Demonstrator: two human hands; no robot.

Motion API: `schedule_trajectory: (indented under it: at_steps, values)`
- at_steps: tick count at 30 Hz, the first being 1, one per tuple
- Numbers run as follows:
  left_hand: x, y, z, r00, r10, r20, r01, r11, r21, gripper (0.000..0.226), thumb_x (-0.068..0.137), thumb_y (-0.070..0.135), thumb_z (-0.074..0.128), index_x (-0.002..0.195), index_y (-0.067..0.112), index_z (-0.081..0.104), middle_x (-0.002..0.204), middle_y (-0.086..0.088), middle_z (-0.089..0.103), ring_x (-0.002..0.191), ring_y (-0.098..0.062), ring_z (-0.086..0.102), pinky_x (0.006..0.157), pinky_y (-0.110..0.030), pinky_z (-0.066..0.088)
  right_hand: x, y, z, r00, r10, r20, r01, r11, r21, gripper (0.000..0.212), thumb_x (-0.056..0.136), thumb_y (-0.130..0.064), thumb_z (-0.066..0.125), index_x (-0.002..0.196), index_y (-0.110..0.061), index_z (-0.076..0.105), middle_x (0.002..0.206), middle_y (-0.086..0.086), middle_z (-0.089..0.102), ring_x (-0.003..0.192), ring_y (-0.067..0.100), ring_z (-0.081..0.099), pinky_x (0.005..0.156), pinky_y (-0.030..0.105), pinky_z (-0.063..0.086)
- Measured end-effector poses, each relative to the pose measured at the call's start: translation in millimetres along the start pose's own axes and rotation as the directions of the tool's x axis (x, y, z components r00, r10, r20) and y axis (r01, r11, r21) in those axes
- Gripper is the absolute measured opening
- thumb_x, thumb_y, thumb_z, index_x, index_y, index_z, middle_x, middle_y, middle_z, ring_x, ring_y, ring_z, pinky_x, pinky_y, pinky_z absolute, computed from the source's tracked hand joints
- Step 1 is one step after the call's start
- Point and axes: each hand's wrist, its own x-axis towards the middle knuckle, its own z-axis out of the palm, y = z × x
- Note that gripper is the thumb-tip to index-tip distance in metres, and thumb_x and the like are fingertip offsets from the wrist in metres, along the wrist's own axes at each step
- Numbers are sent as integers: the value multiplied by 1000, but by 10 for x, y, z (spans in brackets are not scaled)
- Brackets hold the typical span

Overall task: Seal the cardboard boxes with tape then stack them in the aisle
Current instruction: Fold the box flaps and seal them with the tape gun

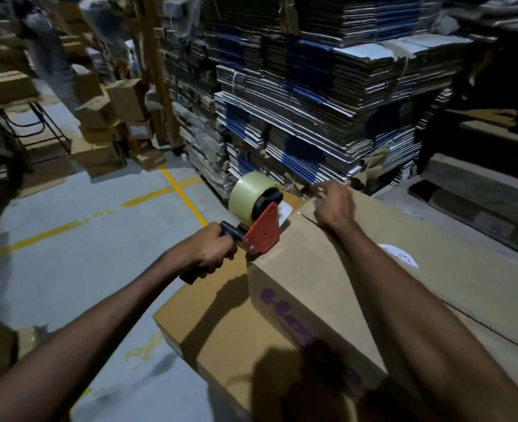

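A large brown cardboard box (318, 287) lies in front of me on top of a lower box (218, 327). My left hand (209, 254) grips the black handle of a red tape dispenser (262, 229), which carries a roll of clear tape (253, 193). The dispenser's front rests at the upper box's left top edge. My right hand (334, 205) presses down on the box's top flaps near the far end, fingers bent over the seam. A white label (399, 258) sits on the box top to the right.
Tall stacks of flattened cartons (328, 102) stand just beyond the box. Loose boxes (114, 117) are piled at the back left beside a metal-framed table (17, 99). A person (47, 53) stands far left. Yellow lines (181, 193) mark the grey floor.
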Motion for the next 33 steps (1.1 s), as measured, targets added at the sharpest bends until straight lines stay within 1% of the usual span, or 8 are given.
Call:
schedule_trajectory:
  at_steps: [4,6,12,15,19,25,28,33]
  values:
    - [26,-50,-33,998,53,20,-53,999,-7,25,93,14,44,97,0,64,61,-8,43,43,-19,32,45,-27,30,-779,-313,161,966,-218,139,197,969,146,19,88,-4,64,89,-15,79,93,1,76,86,15,68,80,32,56]
    - [38,-61,-48,996,82,32,-81,997,-7,26,94,16,43,92,1,63,62,-9,44,44,-19,34,44,-27,31,-1135,-384,237,958,-248,146,219,957,191,22,90,-5,56,90,-12,77,93,4,75,86,19,66,78,30,50]
    - [9,-190,-40,987,157,28,-156,987,-23,16,94,14,45,84,7,56,59,-9,43,41,-18,35,41,-25,33,-1310,-406,355,990,-106,89,95,988,123,36,93,-33,52,119,-22,75,124,-3,75,119,26,65,98,37,53]
    - [-57,-269,-67,979,198,36,-198,980,-2,12,94,12,47,85,8,54,60,-8,44,41,-18,37,42,-26,34,-1367,-457,417,995,-46,83,40,996,74,37,93,-39,50,118,-26,74,121,-3,75,115,26,65,95,40,54]
    - [-208,-453,-110,973,228,15,-229,973,34,9,93,13,49,87,9,55,59,-4,45,42,-17,37,42,-26,32,-1331,-413,420,996,-14,89,8,998,66,21,91,-40,47,90,-32,66,100,-5,71,99,23,65,86,41,56]
    - [-426,-977,-73,981,192,-7,-191,980,49,24,91,12,53,105,-5,61,62,-2,44,47,-16,37,47,-29,31,-1392,-403,492,996,-17,92,3,989,145,40,93,-30,55,129,-33,72,136,-17,67,133,6,57,114,33,46]
    - [-409,-1165,-90,987,160,-15,-160,987,22,23,90,13,54,105,-4,61,61,-1,46,49,-17,39,49,-32,35,-1362,-421,459,994,-36,100,19,986,167,40,94,-18,58,127,-35,73,137,-18,65,137,1,52,116,21,34]
    - [-350,-1312,89,990,122,-64,-124,992,-33,10,89,13,57,91,3,59,67,-6,53,56,-21,45,55,-36,36,-1357,-383,563,993,1,121,-20,987,161,40,91,-26,55,125,-34,74,135,-20,67,136,2,53,119,32,40]
